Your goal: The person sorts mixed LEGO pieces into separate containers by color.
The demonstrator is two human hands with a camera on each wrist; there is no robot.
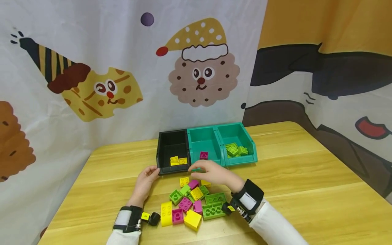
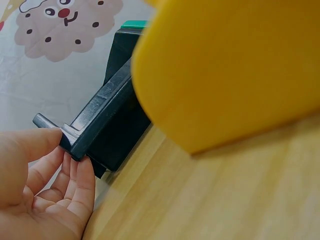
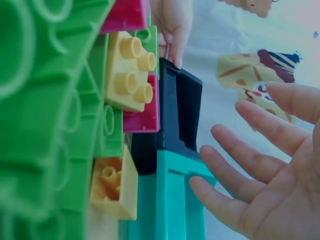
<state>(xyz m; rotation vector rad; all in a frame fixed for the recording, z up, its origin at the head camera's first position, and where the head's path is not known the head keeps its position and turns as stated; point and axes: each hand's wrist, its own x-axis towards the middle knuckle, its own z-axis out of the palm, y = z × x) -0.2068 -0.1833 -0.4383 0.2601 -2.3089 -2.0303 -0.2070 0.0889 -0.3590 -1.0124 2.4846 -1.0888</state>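
My left hand [image 1: 145, 183] pinches the front left corner of a black storage bin [image 1: 173, 136], thumb on top of the rim and fingers below it in the left wrist view. A few yellow toy bricks [image 1: 174, 160] lie inside that bin. My right hand [image 1: 212, 172] is held with fingers extended and nothing in them, over the front edge where the black bin meets the teal middle bin [image 1: 202, 136]. That middle bin has a magenta brick [image 1: 203, 155] in it. Lime green bricks [image 1: 234, 149] lie in the right teal bin [image 1: 230, 128].
Loose toy bricks are piled in front of the bins: a long yellow brick [image 1: 166, 213], a magenta brick [image 1: 185, 204], a green brick [image 1: 213, 211] and several others. They lie between my forearms on the wooden table [image 1: 294, 170]. A printed curtain [image 1: 147, 112] hangs behind the bins.
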